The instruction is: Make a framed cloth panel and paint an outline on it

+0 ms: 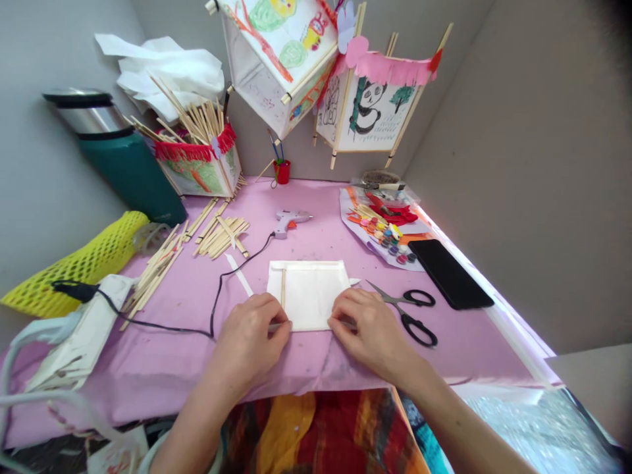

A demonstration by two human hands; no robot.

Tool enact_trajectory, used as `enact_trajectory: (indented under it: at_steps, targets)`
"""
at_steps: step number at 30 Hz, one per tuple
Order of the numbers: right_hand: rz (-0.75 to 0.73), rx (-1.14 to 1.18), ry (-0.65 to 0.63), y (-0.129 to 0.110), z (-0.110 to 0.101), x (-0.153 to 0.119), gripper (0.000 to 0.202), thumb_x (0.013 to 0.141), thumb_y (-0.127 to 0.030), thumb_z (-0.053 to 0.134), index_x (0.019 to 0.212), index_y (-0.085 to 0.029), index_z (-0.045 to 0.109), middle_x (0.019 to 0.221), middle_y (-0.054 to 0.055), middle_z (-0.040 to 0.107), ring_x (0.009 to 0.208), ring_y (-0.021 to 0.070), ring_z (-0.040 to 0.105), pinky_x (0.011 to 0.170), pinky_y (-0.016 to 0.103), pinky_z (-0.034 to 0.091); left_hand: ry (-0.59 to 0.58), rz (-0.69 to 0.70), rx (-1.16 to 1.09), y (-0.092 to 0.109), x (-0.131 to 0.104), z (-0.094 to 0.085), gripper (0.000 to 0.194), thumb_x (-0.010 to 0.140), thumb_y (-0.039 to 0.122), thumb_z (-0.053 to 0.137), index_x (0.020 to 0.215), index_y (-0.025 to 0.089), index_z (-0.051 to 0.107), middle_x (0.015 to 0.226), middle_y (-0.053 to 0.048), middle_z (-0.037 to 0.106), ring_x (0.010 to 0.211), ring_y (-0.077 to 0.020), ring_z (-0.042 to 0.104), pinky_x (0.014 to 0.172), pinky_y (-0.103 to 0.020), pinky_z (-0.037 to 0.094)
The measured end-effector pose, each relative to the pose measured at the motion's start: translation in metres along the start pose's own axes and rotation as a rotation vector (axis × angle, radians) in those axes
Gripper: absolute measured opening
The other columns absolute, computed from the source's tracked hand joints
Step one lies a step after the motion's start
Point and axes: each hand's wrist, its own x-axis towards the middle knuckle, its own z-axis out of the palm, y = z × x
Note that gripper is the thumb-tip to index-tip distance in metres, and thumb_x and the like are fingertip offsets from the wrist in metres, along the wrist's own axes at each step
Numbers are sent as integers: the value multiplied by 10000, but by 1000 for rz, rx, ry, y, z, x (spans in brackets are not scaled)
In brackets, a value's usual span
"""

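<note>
A white paper panel (pixel 316 296) lies flat on the pink-covered table, with a thin wooden stick (pixel 283 287) along its left side and folded edges at top and bottom. My left hand (pixel 257 332) pinches the panel's lower left corner between thumb and fingers. At the lower right corner my right hand (pixel 365 326) pinches the panel in the same way. Just right of that hand rest scissors (pixel 409 309) with black handles, blades apart. A narrow white paper strip (pixel 239 274) lies beyond my left hand.
A lilac glue gun (pixel 289 222) lies behind the panel, its black cord running left to a power strip (pixel 81 336). Wooden sticks (pixel 222 237), a teal bottle (pixel 128 164) and yellow netting (pixel 79 263) occupy the left. A black phone (pixel 450 273) and paint pots (pixel 395 247) lie right. Paper lanterns (pixel 370 105) hang above.
</note>
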Motion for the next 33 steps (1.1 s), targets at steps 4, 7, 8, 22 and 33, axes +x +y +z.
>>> enact_trajectory:
  at_steps: [4, 7, 8, 22, 33]
  targets:
    - [63, 18, -23, 2, 2, 3, 107, 755, -130, 595, 669, -179, 554, 804, 17, 601, 763, 163, 546, 746, 333, 357, -31, -55, 46, 0, 5, 0, 92, 775, 190, 530, 683, 194, 533, 743, -11, 564, 730, -181, 543, 659, -323, 419]
    - [71, 19, -31, 2, 2, 5, 105, 752, -132, 602, 673, -179, 552, 798, 13, 593, 752, 158, 544, 750, 335, 360, 80, 12, 104, 4, 2, 1, 70, 793, 176, 525, 725, 189, 533, 793, -30, 571, 776, -199, 544, 697, -353, 426]
    - [71, 16, -33, 2, 1, 6, 109, 753, -132, 602, 669, -180, 551, 793, 12, 590, 751, 158, 543, 746, 334, 360, 163, 59, 116, 8, -1, 3, 59, 802, 166, 521, 750, 186, 538, 821, -41, 576, 804, -206, 541, 721, -365, 428]
    - [129, 112, -5, 6, -8, 9, 70, 794, -199, 600, 727, -189, 584, 761, 9, 620, 711, 153, 573, 678, 302, 411, 187, 289, 99, 35, -23, 47, 278, 838, 76, 467, 1079, 178, 563, 970, -85, 587, 884, -230, 514, 770, -422, 459]
    - [-93, 117, 132, -14, -2, -32, 190, 890, -122, 428, 965, -197, 586, 848, 62, 654, 808, 198, 590, 778, 362, 419, 140, 288, 128, 34, -21, 45, 286, 855, 110, 454, 1100, 198, 573, 971, -80, 581, 868, -223, 500, 741, -404, 420]
